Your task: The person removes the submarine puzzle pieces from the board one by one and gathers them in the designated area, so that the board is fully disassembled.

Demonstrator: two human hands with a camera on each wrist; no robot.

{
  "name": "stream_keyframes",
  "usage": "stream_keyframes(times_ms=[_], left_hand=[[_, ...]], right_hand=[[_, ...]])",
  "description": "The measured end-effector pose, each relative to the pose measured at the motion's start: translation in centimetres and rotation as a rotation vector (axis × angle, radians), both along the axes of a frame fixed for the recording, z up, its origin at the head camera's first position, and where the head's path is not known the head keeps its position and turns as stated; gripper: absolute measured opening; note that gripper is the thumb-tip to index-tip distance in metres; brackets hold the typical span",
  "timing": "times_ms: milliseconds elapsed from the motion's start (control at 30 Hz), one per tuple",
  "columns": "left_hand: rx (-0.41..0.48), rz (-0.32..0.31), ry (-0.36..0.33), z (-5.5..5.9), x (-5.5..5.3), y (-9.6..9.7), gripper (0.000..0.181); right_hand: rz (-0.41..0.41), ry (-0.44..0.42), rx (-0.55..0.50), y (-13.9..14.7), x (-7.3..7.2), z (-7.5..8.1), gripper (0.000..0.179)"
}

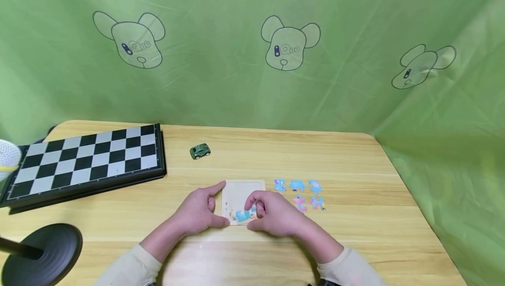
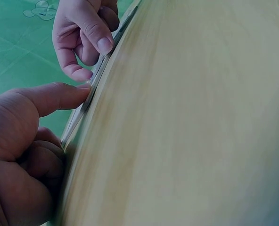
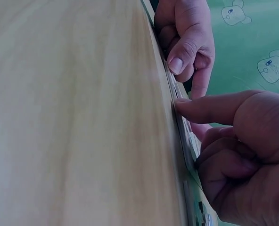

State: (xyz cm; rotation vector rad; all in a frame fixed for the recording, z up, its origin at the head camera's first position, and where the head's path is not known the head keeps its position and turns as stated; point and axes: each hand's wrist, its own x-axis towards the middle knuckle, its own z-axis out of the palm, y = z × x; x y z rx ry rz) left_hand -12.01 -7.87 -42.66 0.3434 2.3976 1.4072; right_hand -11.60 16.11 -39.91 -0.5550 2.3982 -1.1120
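A small square puzzle tray (image 1: 239, 191) lies on the table before me, with a few joined puzzle pieces (image 1: 243, 216) along its near side. My left hand (image 1: 199, 211) grips the tray's left side, index finger at the far corner and thumb at the near one. From the right, my right hand (image 1: 276, 213) reaches over the tray. Its curled index fingertip rests by the joined pieces and its thumb sits at the near edge; the hand hides the tray's lower right. The left wrist view shows the right thumb (image 2: 103, 44) against the tray's edge.
Several loose puzzle pieces (image 1: 297, 185) lie right of the tray. A green toy car (image 1: 200, 151) stands farther back. At the left is a checkered board (image 1: 90, 156), with a round black stand base (image 1: 43, 253) nearer me. A green curtain (image 1: 221, 88) closes off the back.
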Motion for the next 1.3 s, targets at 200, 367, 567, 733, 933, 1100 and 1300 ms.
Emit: stream_keyframes(times_ms=[200, 367, 567, 733, 933, 1100, 1300], left_hand=[[-0.007, 0.0, -0.008, 0.0, 0.1, 0.1, 0.103], [0.006, 0.004, -0.012, 0.0, 0.1, 0.1, 0.103], [0.017, 0.004, -0.011, 0.0, 0.2, 0.1, 0.103], [0.019, 0.006, -0.01, -0.1, 0.1, 0.1, 0.103], [0.015, 0.007, -0.02, -0.1, 0.1, 0.1, 0.103], [0.003, 0.007, -0.022, -0.1, 0.1, 0.1, 0.103], [0.003, 0.01, -0.015, -0.1, 0.1, 0.1, 0.102]], right_hand=[[-0.03, 0.035, -0.016, 0.6, 0.7, 0.9, 0.029], [-0.046, 0.05, -0.046, 2.1, 1.4, 1.4, 0.031], [-0.073, 0.058, -0.054, 4.6, 1.9, 1.3, 0.034], [-0.091, 0.058, -0.091, 6.7, 2.5, 1.5, 0.035], [-0.132, 0.057, -0.086, 8.9, 3.0, 1.7, 0.035], [-0.171, 0.048, -0.059, 10.3, 3.2, 1.4, 0.035], [-0.184, 0.031, -0.055, 11.7, 3.4, 1.0, 0.036]])
